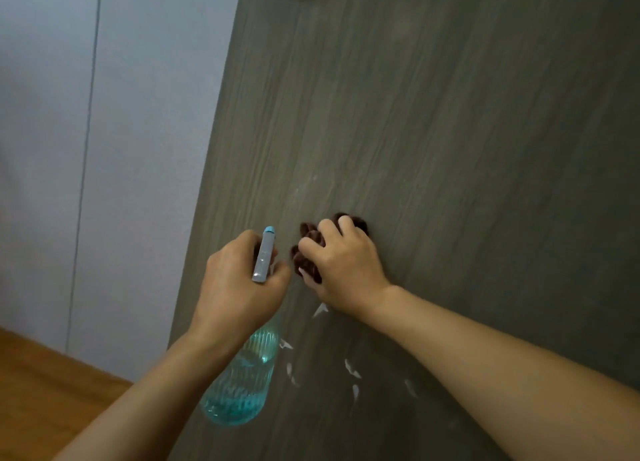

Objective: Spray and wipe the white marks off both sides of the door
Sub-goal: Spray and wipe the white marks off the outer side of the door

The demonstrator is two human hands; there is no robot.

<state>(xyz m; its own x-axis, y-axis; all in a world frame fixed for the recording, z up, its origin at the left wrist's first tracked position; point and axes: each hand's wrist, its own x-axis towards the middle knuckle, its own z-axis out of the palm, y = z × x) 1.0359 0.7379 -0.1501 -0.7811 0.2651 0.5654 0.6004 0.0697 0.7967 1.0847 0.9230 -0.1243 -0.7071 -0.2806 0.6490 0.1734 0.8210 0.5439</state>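
Wiping under way on the door (433, 114), grey wood-grain, filling the frame from 12 to 5 o'clock. White marks (351, 368) sit in a cluster at about 6 o'clock, below the working hand; a fainter smear (304, 186) lies just above it, near centre. None of these looks cleared yet, so this face seems early in the job; the other side is out of view.

Cloth (310, 249): dark brown, bunched, pressed flat against the door just below centre. Right hand (341, 263) grasps it, fingers curled over the wad and digging in, palm toward the panel.

Bottle (242, 377): clear, ribbed, blue liquid, hanging down toward 7 o'clock. Left hand (235, 280) is wrapped round its neck at the grey sprayer head (265, 254), nozzle aimed up along the door, just beside the cloth but apart from it.

Judgement: wetted marks likely lift best with firm, overlapping strokes, working downward through the 6 o'clock cluster and refolding the cloth to a clean face. Risk: smearing residue wider.

Wall (104, 148) at 9 o'clock; wooden floor (41, 391) at 8 o'clock.
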